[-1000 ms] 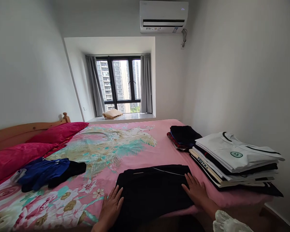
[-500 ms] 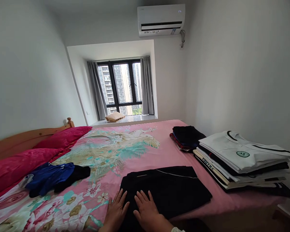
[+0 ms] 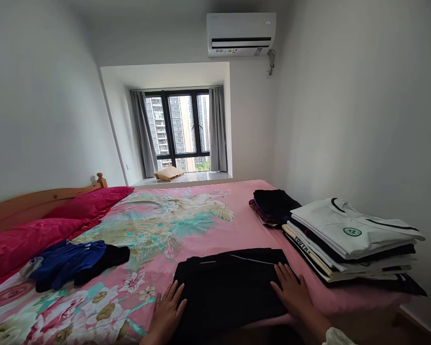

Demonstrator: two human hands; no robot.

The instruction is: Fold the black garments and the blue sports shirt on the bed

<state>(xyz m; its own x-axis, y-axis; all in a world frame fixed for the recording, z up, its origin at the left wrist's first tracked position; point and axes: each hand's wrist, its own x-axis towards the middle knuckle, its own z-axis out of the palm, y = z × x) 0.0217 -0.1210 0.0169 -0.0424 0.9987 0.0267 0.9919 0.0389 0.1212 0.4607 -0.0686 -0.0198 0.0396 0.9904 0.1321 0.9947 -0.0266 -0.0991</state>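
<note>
A folded black garment (image 3: pixel 230 287) lies on the pink flowered bedspread (image 3: pixel 187 225) at the near edge of the bed. My left hand (image 3: pixel 167 311) rests flat and open on the garment's left edge. My right hand (image 3: pixel 290 290) lies flat and open on its right edge, fingers spread. Neither hand holds anything.
A stack of folded clothes topped by a white shirt (image 3: pixel 352 230) sits at the right edge, with a smaller dark folded pile (image 3: pixel 273 203) behind it. Crumpled blue and black clothes (image 3: pixel 72 261) lie at the left near red pillows (image 3: pixel 28 235). Walls close in on both sides.
My right hand slid from beside the left hand across the black garment to its right edge. The left hand stayed at the left edge.
</note>
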